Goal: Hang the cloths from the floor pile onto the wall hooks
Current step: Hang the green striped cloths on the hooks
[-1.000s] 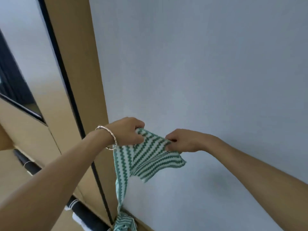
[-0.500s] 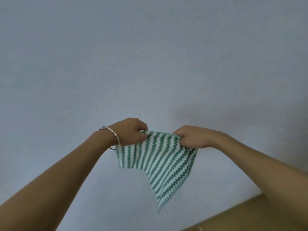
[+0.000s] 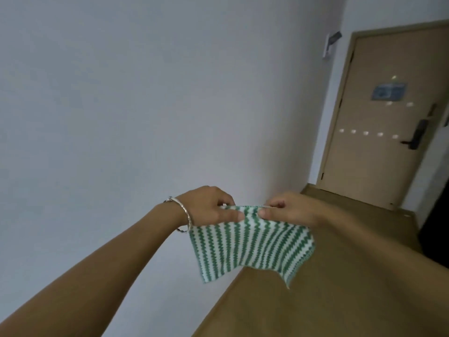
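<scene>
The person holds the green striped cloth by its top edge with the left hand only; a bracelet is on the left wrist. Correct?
Not quite: the head view shows both the left hand and the right hand pinching the top edge of the green striped cloth. The bracelet is on the left wrist.

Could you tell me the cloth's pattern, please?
The cloth has green and white zigzag stripes, seen in the head view.

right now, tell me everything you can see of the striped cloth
The cloth is white with green zigzag stripes, a soft, knitted-looking fabric with a stitched hem. It is off the floor, its top edge stretched between the left hand and the right hand, each pinching it. The rest hangs loose and wavy beside the wall, not yet hung.
</scene>
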`<state>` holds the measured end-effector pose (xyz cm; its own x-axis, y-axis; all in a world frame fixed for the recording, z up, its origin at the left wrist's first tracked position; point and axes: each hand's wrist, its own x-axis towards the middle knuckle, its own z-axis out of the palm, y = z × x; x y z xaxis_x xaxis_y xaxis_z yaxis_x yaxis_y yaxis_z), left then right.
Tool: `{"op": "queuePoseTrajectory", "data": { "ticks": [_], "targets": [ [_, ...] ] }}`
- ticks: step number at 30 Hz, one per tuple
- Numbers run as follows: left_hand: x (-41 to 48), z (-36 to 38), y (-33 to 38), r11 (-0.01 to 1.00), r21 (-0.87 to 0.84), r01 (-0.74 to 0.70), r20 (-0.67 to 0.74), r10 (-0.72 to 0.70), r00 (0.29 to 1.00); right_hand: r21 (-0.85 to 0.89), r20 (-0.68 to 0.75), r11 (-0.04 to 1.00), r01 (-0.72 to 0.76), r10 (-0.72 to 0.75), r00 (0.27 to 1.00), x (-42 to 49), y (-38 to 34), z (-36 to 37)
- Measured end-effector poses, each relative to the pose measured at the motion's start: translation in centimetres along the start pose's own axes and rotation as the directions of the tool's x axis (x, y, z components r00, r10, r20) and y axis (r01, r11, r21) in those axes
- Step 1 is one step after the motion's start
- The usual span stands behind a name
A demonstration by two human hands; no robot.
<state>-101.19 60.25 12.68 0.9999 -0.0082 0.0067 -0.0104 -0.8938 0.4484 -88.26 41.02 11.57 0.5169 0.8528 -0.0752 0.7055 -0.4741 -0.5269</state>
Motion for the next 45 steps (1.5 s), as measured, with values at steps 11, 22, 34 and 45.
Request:
{"op": "queuePoseTrajectory", "data": {
  "ticks": [11,22,34,45],
  "targets": [
    [20.8,9.4,19.7,0.874,0.090,-0.477,0.078,0.472,0.878,0.197,-0.427,0.907,-0.371,0.421,0.800,-16.4,19.1,-8.5],
    [38.5,22.2,36.6,0.640,-0.015,-0.768,0.224,0.751,0.621,0.196,-0.496,0.717,-0.668,0.661,0.563,-28.5,35.2,-14.8],
    [48.2,32.1,54.9,0.372,-0.107,-0.922,0.325,0.890,0.321,0.418,-0.554,0.434,-0.798,0.818,0.154,-41.1,44.3,-19.5],
    [52.8,34.8,65.9,0.394,-0.028,-0.919,0.253,0.892,0.375,0.535,-0.571,0.463,-0.706,0.815,0.102,-47.2,52.7,-25.5]
  ]
}}
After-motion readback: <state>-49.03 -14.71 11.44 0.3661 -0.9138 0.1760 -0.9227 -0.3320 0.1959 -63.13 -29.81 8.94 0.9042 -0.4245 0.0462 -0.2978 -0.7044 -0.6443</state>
